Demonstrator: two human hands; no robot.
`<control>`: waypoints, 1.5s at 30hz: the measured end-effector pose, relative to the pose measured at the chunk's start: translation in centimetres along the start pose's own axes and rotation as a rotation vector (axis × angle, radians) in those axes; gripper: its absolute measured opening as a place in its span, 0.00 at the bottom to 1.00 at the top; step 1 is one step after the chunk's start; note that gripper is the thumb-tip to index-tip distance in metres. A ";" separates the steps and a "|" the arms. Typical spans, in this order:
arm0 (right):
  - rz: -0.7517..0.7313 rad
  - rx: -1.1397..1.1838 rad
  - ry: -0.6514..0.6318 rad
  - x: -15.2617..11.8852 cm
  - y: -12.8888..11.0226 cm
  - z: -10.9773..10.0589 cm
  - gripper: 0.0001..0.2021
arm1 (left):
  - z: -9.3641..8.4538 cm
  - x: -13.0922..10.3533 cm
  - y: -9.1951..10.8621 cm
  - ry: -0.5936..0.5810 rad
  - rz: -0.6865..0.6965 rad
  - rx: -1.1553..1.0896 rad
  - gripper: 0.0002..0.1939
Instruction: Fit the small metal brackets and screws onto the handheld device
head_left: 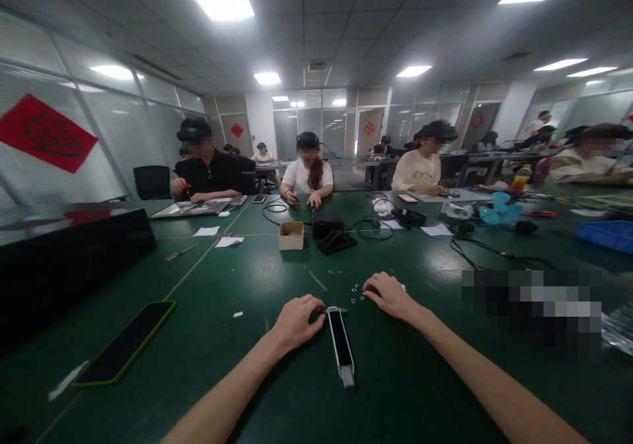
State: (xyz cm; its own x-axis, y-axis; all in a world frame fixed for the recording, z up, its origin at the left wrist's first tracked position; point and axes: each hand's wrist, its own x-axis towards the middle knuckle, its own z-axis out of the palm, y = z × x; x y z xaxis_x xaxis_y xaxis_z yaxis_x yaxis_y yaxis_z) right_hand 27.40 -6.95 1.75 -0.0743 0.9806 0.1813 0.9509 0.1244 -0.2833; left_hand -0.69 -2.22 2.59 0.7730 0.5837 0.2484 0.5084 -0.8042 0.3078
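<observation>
On the green table point(277, 404) lies a long, narrow device point(341, 342) with a dark face, a pale frame and a grey end towards me. My left hand point(297, 322) is at its far left end, fingers curled around something small and dark that I cannot make out. A thin metal piece crosses the device's far end. Several tiny metal nuts point(354, 290) lie right of the device. My right hand point(388, 293) reaches them from the right, its thumb and fingertips pressed together at one small piece.
A phone with a green edge point(126, 345) lies on the left, a screwdriver point(182, 252) beyond it. Ahead are a small open box point(291, 236), a black box point(327, 225) and cables. A blue fan point(499, 209) and blue tray point(607, 234) are at the right. People sit opposite.
</observation>
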 end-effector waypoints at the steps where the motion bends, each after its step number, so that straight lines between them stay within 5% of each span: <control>1: 0.007 -0.011 -0.010 0.0 0.0 -0.1 0.10 | -0.1 0.0 0.1 -0.001 0.000 -0.002 0.09; 15: 0.070 0.044 -0.072 -0.9 -1.4 -1.7 0.04 | -0.3 0.0 0.2 0.009 -0.008 -0.016 0.12; 21: -0.070 0.152 0.050 -1.2 -2.6 -1.7 0.04 | -0.5 0.0 0.4 0.100 0.002 0.027 0.12; 26: -0.203 0.341 0.186 -1.7 -5.3 -0.8 0.05 | -0.2 0.1 0.3 0.177 0.068 0.054 0.10; 32: -0.163 0.551 0.158 -2.5 -8.4 0.0 0.04 | 0.7 0.0 0.8 0.230 0.222 0.035 0.08; 45: -0.169 0.542 0.181 -2.5 -8.3 0.6 0.07 | 0.5 0.0 1.0 0.246 0.271 0.052 0.09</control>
State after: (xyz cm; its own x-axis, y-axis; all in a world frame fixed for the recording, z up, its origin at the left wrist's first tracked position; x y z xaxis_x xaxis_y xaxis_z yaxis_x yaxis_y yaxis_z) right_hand 19.53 -10.39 3.11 -0.1137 0.9049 0.4102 0.6381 0.3830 -0.6680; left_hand -0.03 -3.05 2.44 0.7708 0.3533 0.5301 0.3215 -0.9341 0.1552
